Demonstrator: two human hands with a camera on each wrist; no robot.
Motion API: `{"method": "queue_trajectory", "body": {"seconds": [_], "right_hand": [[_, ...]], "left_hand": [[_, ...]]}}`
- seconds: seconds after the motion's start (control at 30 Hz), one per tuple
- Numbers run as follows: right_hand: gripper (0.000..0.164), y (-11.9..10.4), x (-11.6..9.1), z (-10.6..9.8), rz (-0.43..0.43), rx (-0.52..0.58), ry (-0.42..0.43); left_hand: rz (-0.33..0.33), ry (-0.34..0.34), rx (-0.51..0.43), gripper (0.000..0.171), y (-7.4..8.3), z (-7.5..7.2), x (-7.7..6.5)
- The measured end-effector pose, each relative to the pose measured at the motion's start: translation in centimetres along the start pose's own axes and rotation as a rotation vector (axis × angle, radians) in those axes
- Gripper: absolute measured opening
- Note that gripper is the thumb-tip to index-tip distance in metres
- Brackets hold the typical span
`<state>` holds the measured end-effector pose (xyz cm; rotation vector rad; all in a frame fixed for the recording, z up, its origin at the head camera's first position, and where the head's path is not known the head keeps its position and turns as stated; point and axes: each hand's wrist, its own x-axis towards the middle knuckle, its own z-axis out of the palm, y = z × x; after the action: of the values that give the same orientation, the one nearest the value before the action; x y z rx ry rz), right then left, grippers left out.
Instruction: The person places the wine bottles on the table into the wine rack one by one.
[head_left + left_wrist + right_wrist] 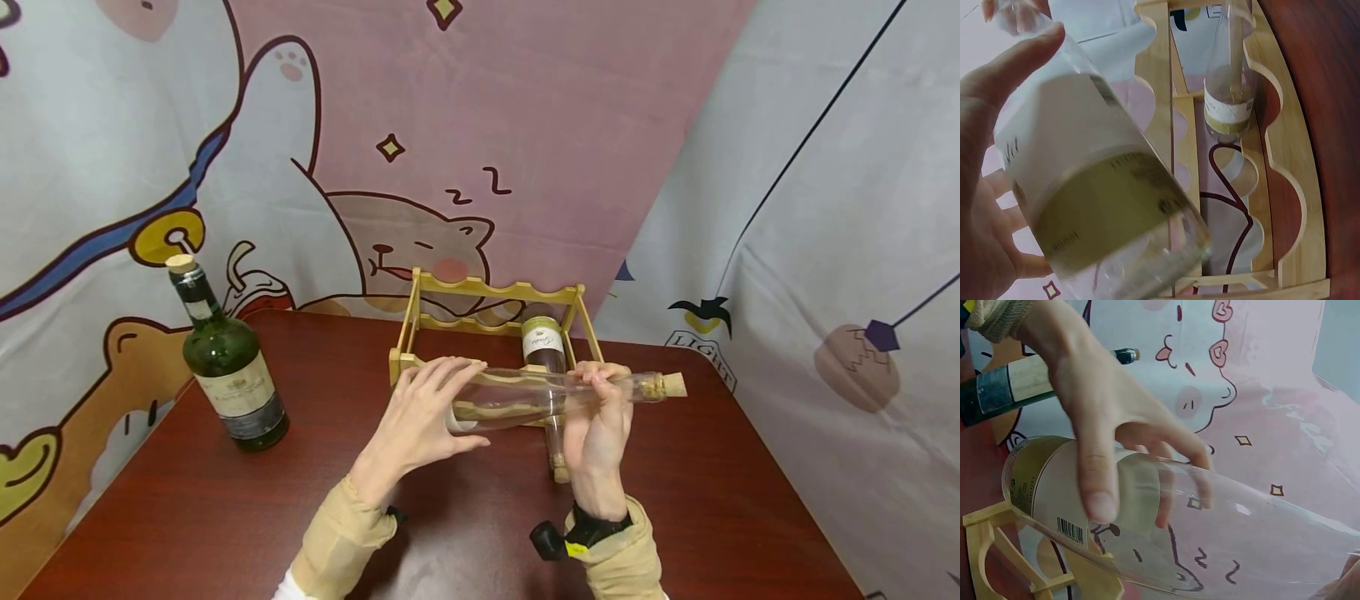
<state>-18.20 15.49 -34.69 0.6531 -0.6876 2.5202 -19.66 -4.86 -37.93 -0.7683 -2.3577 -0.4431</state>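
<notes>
A clear glass wine bottle with a cork lies sideways in the air in front of the wooden rack, its neck to the right. My right hand grips it round the neck. At the base end, my left hand holds the body, thumb on one side and fingers round the other. The right wrist view shows the left thumb lying over the white label. A second clear bottle rests in the rack, its corked neck toward me.
At the left of the dark red table stands a green wine bottle, upright and corked. A cloth backdrop with cartoon animals hangs behind the table. The rack's scalloped rails rise behind the hands.
</notes>
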Motion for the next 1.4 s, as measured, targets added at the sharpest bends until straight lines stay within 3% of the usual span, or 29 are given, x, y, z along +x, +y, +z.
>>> {"method": "queue_trajectory", "body": {"seconds": [0.47, 0.7, 1.1, 1.4], "right_hand": [[0.03, -0.7, 0.2, 0.2, 0.02, 0.049, 0.022], [0.034, -0.7, 0.1, 0.1, 0.041, 0.068, 0.037], [0.028, -0.3, 0.2, -0.4, 0.094, 0.069, -0.035], [0.024, -0.2, 0.3, -0.9, 0.117, 0.007, -0.078]], "left_hand": [[-0.036, -0.013, 0.036, 0.102, -0.9, 0.5, -0.2], [-0.033, 0.015, 0.037, 0.098, -0.8, 0.7, -0.2], [-0.026, 0.042, 0.06, 0.092, -1.4, 0.6, -0.3], [-0.045, 0.04, 0.083, 0.089, -1.4, 0.1, -0.4]]}}
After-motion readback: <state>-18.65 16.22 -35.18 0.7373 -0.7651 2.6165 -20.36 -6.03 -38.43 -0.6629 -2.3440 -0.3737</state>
